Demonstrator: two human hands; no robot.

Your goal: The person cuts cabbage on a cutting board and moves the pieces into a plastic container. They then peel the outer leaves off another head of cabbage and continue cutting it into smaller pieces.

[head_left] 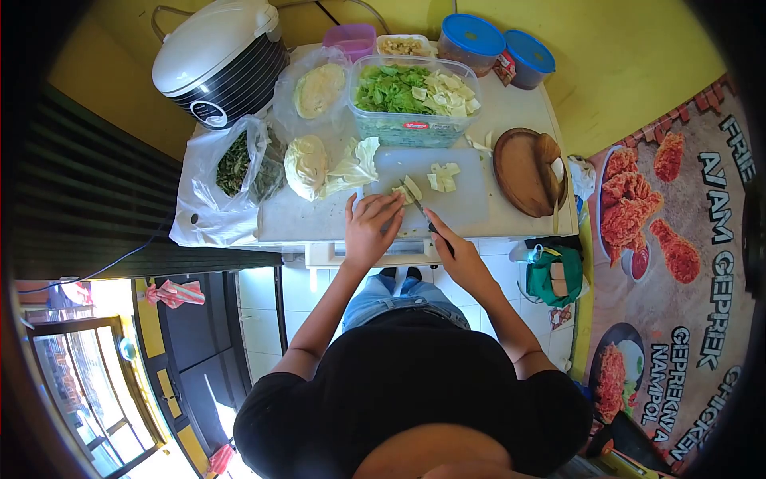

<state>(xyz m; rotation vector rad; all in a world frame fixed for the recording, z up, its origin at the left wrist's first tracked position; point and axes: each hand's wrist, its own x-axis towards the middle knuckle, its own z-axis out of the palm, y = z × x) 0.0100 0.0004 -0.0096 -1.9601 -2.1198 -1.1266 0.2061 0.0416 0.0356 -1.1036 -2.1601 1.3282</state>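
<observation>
My right hand (458, 257) is wrapped round the dark handle of a knife (420, 209), whose blade rests by a cut strip of cabbage (411, 188) on a white cutting board (468, 204). Beside the blade, my left hand (373, 227) presses its fingertips on the cabbage, holding it down; what lies under them is partly hidden. Cut cabbage squares (443, 177) lie right of the knife. Left of the board are a partly peeled cabbage (307, 166) and a loose cabbage leaf (355, 166).
Behind the board stands a clear tub (415, 128) of chopped greens and cabbage. A stone-like brown mortar (515, 172) is at the right. Plastic bags (209, 209) and a rice cooker (219, 60) occupy the left; blue-lidded containers (472, 36) stand at the back.
</observation>
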